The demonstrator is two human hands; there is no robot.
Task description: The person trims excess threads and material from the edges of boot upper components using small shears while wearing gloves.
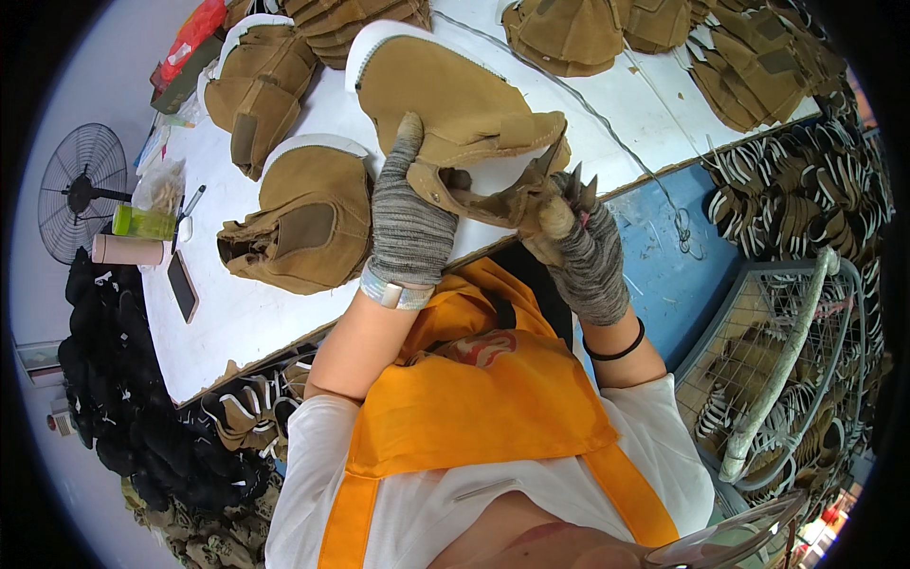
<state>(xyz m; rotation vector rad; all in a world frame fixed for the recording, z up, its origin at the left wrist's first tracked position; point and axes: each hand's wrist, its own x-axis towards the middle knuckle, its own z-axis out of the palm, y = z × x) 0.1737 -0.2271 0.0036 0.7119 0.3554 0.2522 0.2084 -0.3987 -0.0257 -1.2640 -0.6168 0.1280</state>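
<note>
A brown unfinished cap [445, 90] with a white-edged brim is held up over the white table. My left hand [412, 209], in a grey knit glove with bare fingertips, grips its near side, thumb on the outside. My right hand [578, 247], gloved alike, is closed at the cap's strap end. Dark pointed tips [578, 190] stick up by its fingers; I cannot make out what they belong to. The cap's opening faces me. Another brown cap [318, 223] lies on the table beside my left hand.
On the white table [227, 332] lie more brown caps [256, 90], a phone [183, 286] and a dark cord [578, 100]. A fan [82, 194] stands left. Black caps [142, 398] are heaped below it. At right stands a wire basket [758, 370] of brown pieces.
</note>
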